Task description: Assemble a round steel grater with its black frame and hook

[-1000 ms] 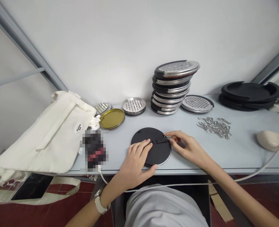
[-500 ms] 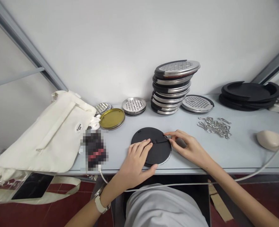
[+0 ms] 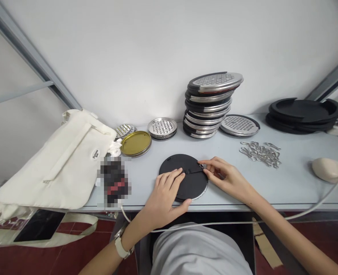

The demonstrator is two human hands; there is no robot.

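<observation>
Right now, from my remote seat, I see the left hand (image 3: 166, 198) laid palm down over the near-left part of a black disc (image 3: 171, 164); it grasps nothing. Its four fingers lie close together, aimed away and to the right, with the thumb splayed rightward by the disc's near rim. The left forearm slants in from the lower left, a pale-strapped watch (image 3: 121, 247) at the wrist.

My right hand (image 3: 225, 173) reaches in from the opposite side, its forearm on a long diagonal from the lower right. Thumb and index finger pinch a small metal clip (image 3: 201, 166) at the disc's right rim, the other fingers curling in behind; I can't tell whether the clip is fastened there.

The disc lies flat close to the front edge of the tabletop (image 3: 295, 187), about midway along it. To its right, nearer the back edge, I have a loose heap of clips (image 3: 260, 154). A leaning stack of graters (image 3: 207, 109) stands along the back edge, beyond the disc.
</observation>
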